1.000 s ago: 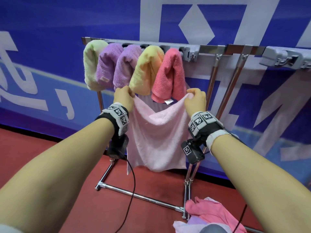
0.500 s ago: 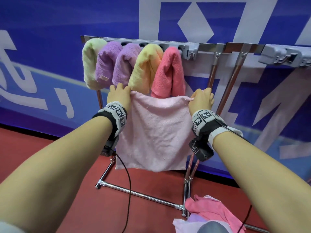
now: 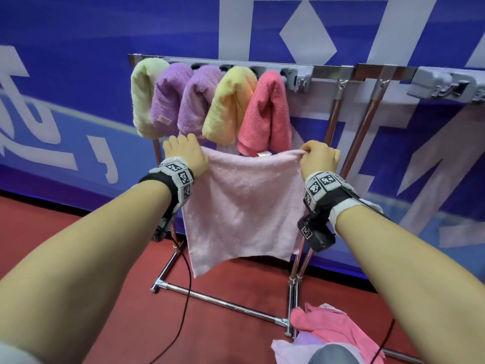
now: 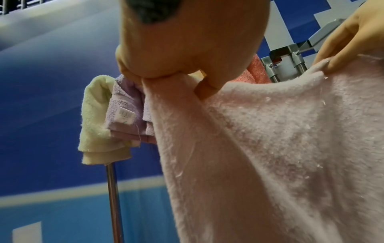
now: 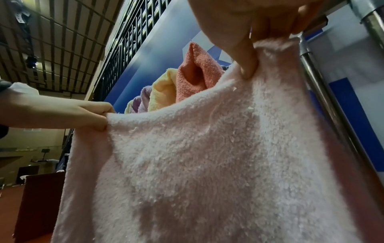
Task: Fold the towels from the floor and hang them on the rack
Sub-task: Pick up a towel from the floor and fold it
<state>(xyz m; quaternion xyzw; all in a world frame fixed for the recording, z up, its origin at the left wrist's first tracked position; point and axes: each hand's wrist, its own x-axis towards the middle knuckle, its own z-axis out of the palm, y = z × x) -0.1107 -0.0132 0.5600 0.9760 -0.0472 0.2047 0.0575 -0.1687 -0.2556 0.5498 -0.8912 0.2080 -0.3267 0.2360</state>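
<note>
A pale pink towel [image 3: 244, 206] hangs stretched flat between my two hands in front of the rack. My left hand [image 3: 185, 153] pinches its top left corner, and my right hand [image 3: 316, 156] pinches the top right corner. The left wrist view shows the left hand [image 4: 166, 72] bunching the pink towel [image 4: 270, 148]. In the right wrist view my right hand [image 5: 247, 62] pinches the pink towel [image 5: 207, 156]. The metal rack [image 3: 338, 73] carries several folded towels: green, two purple, yellow and coral [image 3: 267, 111]. The towel's top edge sits just below them.
A heap of pink and lilac towels [image 3: 330, 329] lies on the red floor by the rack's right foot. The rack's base bar [image 3: 223, 303] crosses the floor below the towel. A blue banner wall stands behind. The rail right of the coral towel is bare.
My hands have moved apart, pulling the sagging pink towel taut and flat. The view has shifted slightly, and the towel's lower edge now hangs uneven.
</note>
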